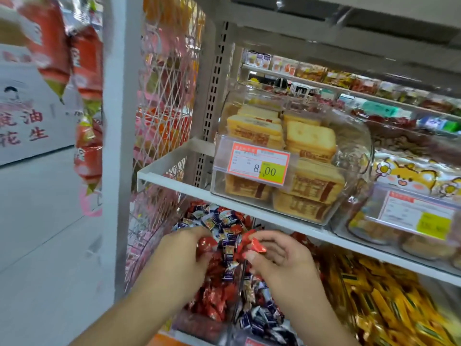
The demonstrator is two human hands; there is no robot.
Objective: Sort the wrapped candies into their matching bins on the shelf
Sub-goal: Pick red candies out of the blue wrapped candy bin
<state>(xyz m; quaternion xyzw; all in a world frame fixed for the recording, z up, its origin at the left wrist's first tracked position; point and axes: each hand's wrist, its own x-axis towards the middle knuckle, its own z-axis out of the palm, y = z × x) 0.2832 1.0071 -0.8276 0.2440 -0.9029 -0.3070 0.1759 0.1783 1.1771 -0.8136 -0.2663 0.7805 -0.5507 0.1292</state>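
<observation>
Both hands reach into a clear bin on the lower shelf, heaped with mixed wrapped candies (225, 236), red ones and dark blue-and-white ones. My left hand (179, 255) curls its fingers round a red wrapped candy (205, 244) over the pile. My right hand (277, 258) pinches another red wrapped candy (257, 244) between thumb and fingers, just right of the left hand. A thin divider (243, 275) runs between the red candies on the left and the blue ones (259, 318) on the right.
A white shelf edge (174, 182) hangs just above the hands. On it stand clear bins of packaged cakes (306, 146) with an 8.00 price tag (259, 166). Gold-wrapped candies (384, 303) fill the lower right. A wire mesh panel (159, 121) and hanging red bags (87, 96) are left.
</observation>
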